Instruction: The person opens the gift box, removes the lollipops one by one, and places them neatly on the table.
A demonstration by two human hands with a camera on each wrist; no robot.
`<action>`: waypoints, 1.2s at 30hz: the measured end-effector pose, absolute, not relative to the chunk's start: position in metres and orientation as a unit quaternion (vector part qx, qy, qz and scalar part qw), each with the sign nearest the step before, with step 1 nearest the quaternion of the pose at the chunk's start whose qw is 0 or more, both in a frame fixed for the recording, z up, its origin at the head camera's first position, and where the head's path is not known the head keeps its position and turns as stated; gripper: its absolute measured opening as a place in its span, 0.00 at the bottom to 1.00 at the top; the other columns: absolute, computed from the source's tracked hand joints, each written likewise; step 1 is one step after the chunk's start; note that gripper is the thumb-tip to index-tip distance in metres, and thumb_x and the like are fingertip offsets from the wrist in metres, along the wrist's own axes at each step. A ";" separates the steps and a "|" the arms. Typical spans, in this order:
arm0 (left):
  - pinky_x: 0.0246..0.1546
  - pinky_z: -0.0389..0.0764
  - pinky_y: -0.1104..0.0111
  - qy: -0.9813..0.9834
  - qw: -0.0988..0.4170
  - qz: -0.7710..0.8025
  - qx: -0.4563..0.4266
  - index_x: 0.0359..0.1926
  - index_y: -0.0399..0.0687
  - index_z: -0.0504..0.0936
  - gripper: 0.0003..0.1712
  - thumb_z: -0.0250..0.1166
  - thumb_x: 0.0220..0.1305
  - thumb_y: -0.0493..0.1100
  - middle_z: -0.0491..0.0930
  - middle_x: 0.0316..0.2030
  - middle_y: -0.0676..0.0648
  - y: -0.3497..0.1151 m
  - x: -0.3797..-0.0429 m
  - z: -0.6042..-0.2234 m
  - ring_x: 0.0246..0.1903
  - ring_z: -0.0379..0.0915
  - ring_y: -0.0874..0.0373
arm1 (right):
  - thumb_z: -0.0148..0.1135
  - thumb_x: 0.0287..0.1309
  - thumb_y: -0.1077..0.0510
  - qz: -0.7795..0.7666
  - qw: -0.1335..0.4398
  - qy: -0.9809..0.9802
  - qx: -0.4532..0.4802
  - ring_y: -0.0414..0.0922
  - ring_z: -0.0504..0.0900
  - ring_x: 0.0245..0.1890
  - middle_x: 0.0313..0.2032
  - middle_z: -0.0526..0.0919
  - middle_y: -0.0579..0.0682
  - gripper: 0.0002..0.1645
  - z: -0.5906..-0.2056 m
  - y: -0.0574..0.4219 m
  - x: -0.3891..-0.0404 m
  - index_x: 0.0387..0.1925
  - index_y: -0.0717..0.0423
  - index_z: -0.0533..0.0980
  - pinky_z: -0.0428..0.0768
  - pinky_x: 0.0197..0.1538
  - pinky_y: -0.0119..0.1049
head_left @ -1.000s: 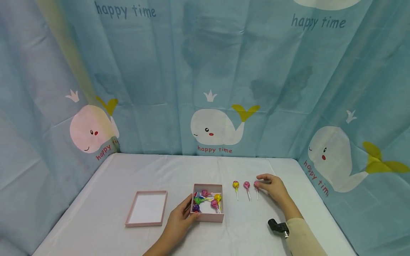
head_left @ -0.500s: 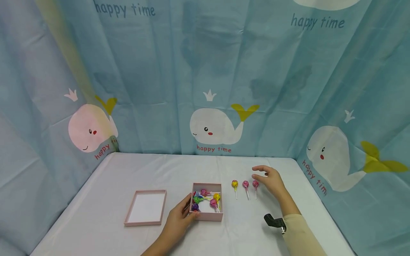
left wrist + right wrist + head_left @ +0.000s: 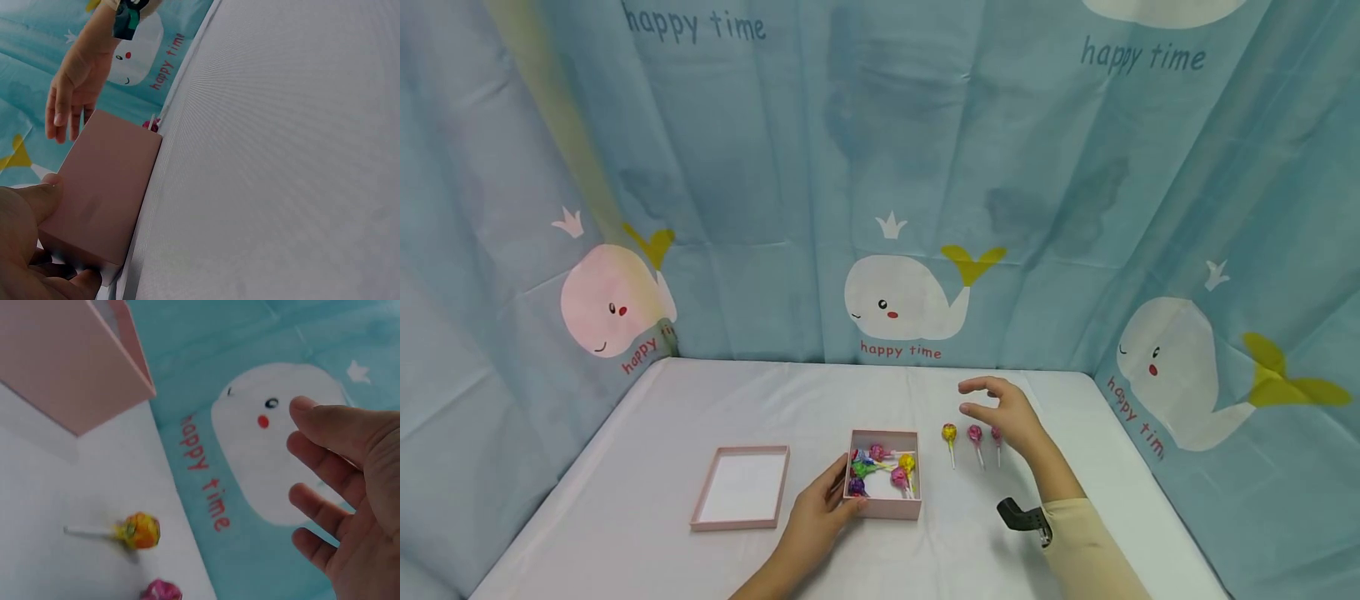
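My left hand (image 3: 816, 510) grips the left side of an open pink box (image 3: 892, 509), thumb at the near corner. Several wrapped lollipops lie inside, among them a green one (image 3: 861, 469), a purple one (image 3: 857, 486) and a yellow one (image 3: 907, 462). To the right of the box, three lollipops stand in a row on the table: a yellow one (image 3: 950, 432), a pink one (image 3: 975, 433) and another pink one (image 3: 997, 435), partly covered by my right hand (image 3: 1013, 417). That hand hovers above the row, holding nothing, thumb and fingers apart in the right wrist view.
A pink box lid (image 3: 747, 488) with a white inside lies left of my left hand. White cloth covers the table (image 3: 820, 400). Behind it hangs a blue curtain (image 3: 760, 292) printed with whales. A black strap (image 3: 1024, 517) sits at my right wrist.
My right hand has let go of the rightmost pink lollipop, lifted off and moved left over the row. My left hand keeps its grip on the box.
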State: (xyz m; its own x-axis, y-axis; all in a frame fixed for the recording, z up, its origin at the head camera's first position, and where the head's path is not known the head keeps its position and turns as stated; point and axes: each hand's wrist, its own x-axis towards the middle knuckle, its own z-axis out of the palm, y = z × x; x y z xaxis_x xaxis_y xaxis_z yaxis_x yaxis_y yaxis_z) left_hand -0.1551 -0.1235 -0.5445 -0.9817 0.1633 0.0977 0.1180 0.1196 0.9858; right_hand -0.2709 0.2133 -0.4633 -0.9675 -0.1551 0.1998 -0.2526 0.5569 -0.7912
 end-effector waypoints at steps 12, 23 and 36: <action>0.68 0.72 0.69 0.750 0.018 0.655 0.090 0.77 0.34 0.60 0.51 0.76 0.59 0.44 0.58 0.76 0.33 -0.124 -0.156 -0.545 0.74 0.58 0.38 | 0.77 0.57 0.47 0.405 0.003 -0.891 0.207 0.47 0.75 0.65 0.54 0.82 0.37 0.16 -0.448 0.170 -0.263 0.47 0.31 0.84 0.75 0.70 0.60; 0.68 0.71 0.69 0.752 0.017 0.652 0.093 0.77 0.33 0.59 0.52 0.76 0.60 0.45 0.58 0.76 0.32 -0.124 -0.155 -0.544 0.74 0.59 0.38 | 0.75 0.60 0.55 0.384 -0.067 -0.884 0.258 0.48 0.78 0.62 0.48 0.86 0.34 0.13 -0.452 0.147 -0.260 0.45 0.34 0.85 0.75 0.70 0.62; 0.69 0.70 0.69 0.744 0.018 0.661 0.095 0.77 0.33 0.59 0.51 0.76 0.60 0.43 0.57 0.76 0.34 -0.122 -0.155 -0.544 0.74 0.58 0.40 | 0.74 0.60 0.58 0.353 -0.129 -0.879 0.295 0.46 0.80 0.58 0.45 0.87 0.35 0.11 -0.463 0.130 -0.261 0.46 0.49 0.88 0.77 0.69 0.60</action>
